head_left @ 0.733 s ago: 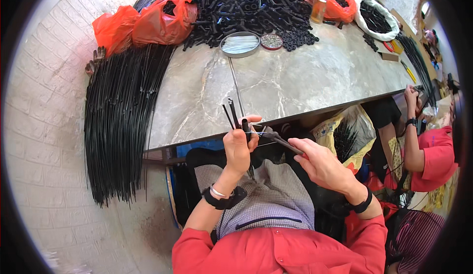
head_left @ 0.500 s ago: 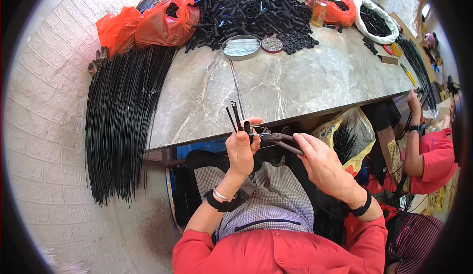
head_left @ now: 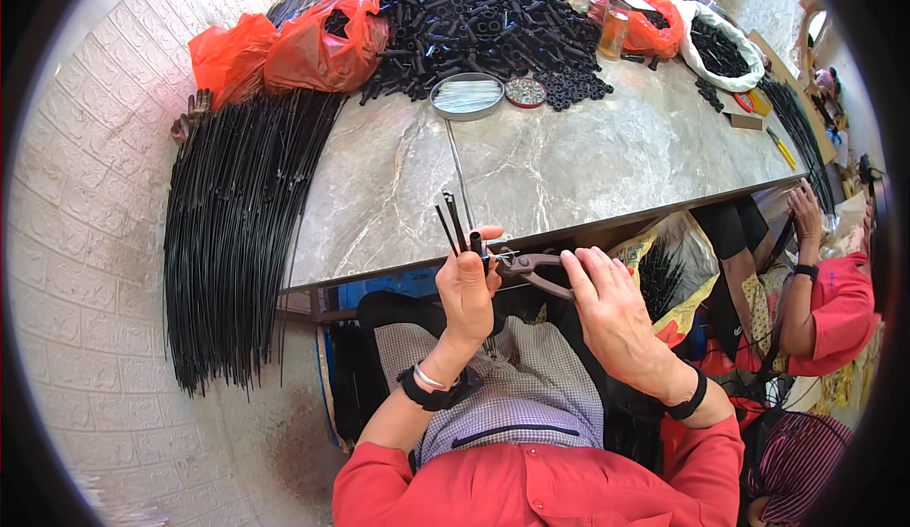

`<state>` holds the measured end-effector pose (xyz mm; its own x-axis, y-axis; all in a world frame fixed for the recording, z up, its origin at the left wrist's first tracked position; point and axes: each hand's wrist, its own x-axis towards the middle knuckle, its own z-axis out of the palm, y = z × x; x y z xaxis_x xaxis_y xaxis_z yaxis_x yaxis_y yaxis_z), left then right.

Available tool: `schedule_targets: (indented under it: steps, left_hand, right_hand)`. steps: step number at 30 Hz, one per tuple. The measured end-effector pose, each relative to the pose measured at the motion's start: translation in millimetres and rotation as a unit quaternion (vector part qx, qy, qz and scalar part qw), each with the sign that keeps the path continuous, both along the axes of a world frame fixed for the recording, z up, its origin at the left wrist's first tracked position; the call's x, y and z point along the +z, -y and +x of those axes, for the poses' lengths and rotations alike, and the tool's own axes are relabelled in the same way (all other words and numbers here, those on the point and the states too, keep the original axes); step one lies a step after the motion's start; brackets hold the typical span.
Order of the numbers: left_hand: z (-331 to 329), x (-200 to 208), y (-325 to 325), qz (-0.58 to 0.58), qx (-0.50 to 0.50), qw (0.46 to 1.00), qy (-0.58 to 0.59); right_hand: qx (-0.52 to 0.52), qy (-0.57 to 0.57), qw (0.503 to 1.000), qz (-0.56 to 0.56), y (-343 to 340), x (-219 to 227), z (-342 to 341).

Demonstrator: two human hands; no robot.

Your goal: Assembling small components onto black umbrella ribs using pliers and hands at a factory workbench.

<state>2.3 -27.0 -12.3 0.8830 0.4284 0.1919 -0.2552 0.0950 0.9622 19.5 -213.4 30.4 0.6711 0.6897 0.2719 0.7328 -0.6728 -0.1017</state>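
Far left, long thin black rods (head_left: 237,243) overhung the grey marbled worktop (head_left: 379,195)! Next, the left hand's (head_left: 466,297) fingers pinched slim black sticks (head_left: 452,220) and a short hollow black tube (head_left: 476,242) by the front edge; rightward, dark metal pliers (head_left: 542,263) met them, the right hand's (head_left: 616,317) fingers pressed together over the spread handles.

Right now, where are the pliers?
In the head view, the pliers are slightly right of centre, held in the right hand, with their head end close beside the left hand.
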Motion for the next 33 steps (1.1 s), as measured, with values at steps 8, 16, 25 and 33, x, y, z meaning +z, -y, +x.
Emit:
schedule_targets:
  steps: [8, 16, 25, 33]
  left_hand:
    - [-3.3, -0.7, 1.4, -0.008, -0.003, 1.000, 0.007]
    - [-2.6, -2.8, 2.1, 0.040, 0.001, 0.999, 0.027]
    - [2.7, -4.3, -2.3, 0.025, -0.090, 0.996, 0.008]
    - [7.8, -23.8, -0.6, -0.005, -0.097, 0.995, 0.007]
  right_hand:
    - [-0.004, -0.034, 0.999, 0.028, -3.6, 3.1, -4.6]
    - [0.081, -0.383, 0.898, 0.201, 6.4, -2.3, -12.2]
    - [0.017, -0.232, 0.961, 0.151, 18.9, -15.4, -21.7]
    - [0.041, -0.770, 0.553, 0.317, 20.2, -5.3, -19.0]
